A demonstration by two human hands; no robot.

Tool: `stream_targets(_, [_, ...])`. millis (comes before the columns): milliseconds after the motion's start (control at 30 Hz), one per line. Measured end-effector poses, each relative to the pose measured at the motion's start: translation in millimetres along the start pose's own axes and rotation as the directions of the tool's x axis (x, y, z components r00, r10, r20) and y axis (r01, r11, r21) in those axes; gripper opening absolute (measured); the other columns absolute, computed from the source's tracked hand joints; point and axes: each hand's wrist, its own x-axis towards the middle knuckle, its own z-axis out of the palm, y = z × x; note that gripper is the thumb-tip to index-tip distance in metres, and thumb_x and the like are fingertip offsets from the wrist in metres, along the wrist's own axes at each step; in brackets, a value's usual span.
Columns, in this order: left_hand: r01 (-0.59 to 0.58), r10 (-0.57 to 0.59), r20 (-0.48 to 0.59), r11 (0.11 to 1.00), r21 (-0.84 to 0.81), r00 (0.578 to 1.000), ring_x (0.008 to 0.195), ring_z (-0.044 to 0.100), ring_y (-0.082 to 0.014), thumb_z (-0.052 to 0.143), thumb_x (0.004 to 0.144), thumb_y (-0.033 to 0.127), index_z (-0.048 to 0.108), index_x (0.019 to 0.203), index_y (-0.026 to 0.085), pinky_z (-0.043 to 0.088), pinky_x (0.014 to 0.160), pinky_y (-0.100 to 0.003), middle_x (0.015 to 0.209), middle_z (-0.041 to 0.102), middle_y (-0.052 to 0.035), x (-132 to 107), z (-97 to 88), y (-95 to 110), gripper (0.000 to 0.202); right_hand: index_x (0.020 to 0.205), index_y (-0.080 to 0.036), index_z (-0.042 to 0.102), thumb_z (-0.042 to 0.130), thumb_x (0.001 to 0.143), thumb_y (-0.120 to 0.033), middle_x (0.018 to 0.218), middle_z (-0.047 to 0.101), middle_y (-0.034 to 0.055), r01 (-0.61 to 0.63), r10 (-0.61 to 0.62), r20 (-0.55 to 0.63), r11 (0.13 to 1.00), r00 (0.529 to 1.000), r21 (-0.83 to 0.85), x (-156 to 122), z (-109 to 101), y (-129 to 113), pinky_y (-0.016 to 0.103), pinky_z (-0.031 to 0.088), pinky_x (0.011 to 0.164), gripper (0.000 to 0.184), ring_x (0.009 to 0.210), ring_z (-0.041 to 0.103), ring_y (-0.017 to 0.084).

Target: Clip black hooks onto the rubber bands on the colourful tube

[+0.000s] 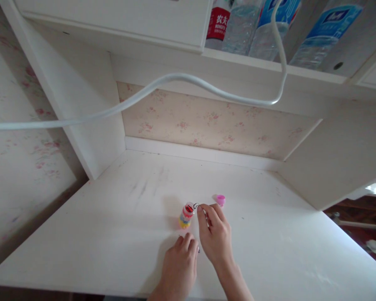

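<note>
A small multicoloured plastic bottle point(186, 215) stands on the white desk point(113, 234), uncapped, with red at its mouth. My right hand point(215, 236) is just right of it, fingers pinched on a thin wire wand point(196, 206) held at the bottle's mouth. My left hand point(179, 265) rests on the desk below the bottle, fingers curled, a small dark thing at its fingertips that I cannot make out. A pink cap point(220, 200) lies on the desk a little behind my right hand.
A white cable point(163, 81) hangs across the view above the desk. Water bottles point(257, 25) stand on the shelf overhead. White side panels point(90, 121) and a floral back wall point(207, 121) enclose the desk. The desk's front edge is near me.
</note>
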Motion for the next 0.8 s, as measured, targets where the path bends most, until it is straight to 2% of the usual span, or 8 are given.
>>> stream_targets(267, [0.009, -0.008, 0.018, 0.998, -0.058, 1.0, 0.094, 0.06, -0.0185, 0.039, 0.088, 0.006, 0.056, 0.098, 0.023, 0.052, 0.074, -0.029, 0.101, 0.061, -0.0032, -2, 7.1, -7, 0.026, 0.091, -0.021, 0.067, 0.043, 0.095, -0.035, 0.083, 0.061, 0.0048, 0.044, -0.041, 0.032, 0.994, 0.999, -0.103, 5, 5, 0, 0.023, 0.043, 0.06, 0.028, 0.061, 0.054, 0.011])
stream_targets(467, [0.04, -0.034, 0.057, 0.994, -0.097, 0.998, 0.096, 0.061, -0.0181, 0.04, 0.087, 0.004, 0.058, 0.098, 0.022, 0.051, 0.077, -0.028, 0.102, 0.062, -0.0044, -2, 3.4, -8, 0.028, 0.09, -0.021, 0.067, 0.044, 0.094, -0.035, 0.084, 0.061, 0.0053, 0.058, -0.055, 0.042, 0.995, 0.998, -0.077, 4, 5, -1, 0.023, 0.043, 0.06, 0.028, 0.064, 0.055, 0.012])
stream_targets(633, [0.011, -0.016, -0.028, 0.982, -0.188, 0.999, 0.089, 0.063, -0.0155, 0.04, 0.091, 0.007, 0.056, 0.101, 0.025, 0.05, 0.072, -0.025, 0.1, 0.062, -0.0023, -3, 2.8, -11, 0.026, 0.088, -0.02, 0.067, 0.046, 0.094, -0.037, 0.085, 0.061, 0.004, -0.034, 0.034, 0.022, 0.999, 0.999, 0.012, 0, 2, 5, 0.023, 0.042, 0.058, 0.027, 0.058, 0.05, 0.01])
stream_targets(800, [0.017, -0.038, -0.073, 0.962, -0.274, 0.997, 0.084, 0.067, -0.0144, 0.037, 0.095, 0.014, 0.054, 0.101, 0.025, 0.05, 0.07, -0.024, 0.093, 0.067, -0.0003, -4, 1.3, -12, 0.021, 0.085, -0.02, 0.067, 0.046, 0.093, -0.044, 0.083, 0.061, 0.0041, -0.179, 0.179, 0.015, 0.981, 0.984, 0.067, -13, -2, 28, 0.023, 0.042, 0.057, 0.033, 0.059, 0.05, 0.012])
